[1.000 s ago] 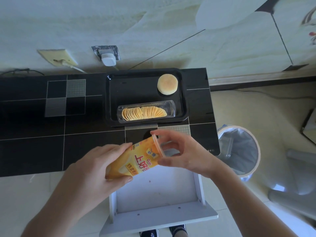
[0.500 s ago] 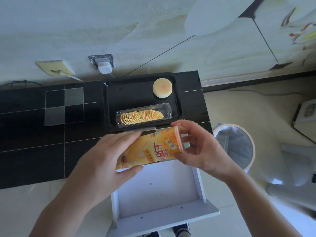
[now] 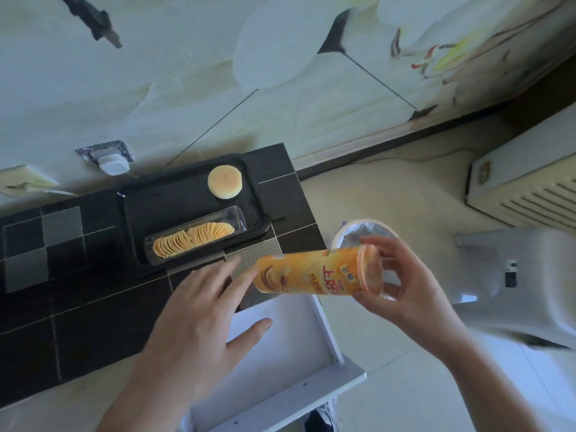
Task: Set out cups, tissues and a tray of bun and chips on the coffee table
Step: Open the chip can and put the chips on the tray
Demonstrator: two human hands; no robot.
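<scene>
Over open drawer | right hand grips chip can | left hand spread

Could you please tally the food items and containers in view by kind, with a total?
Bun: 1
Clear chip sleeve: 1
Orange chip can, held by the right hand: 1
Black tray: 1
Waste bin: 1
Total: 5
</scene>
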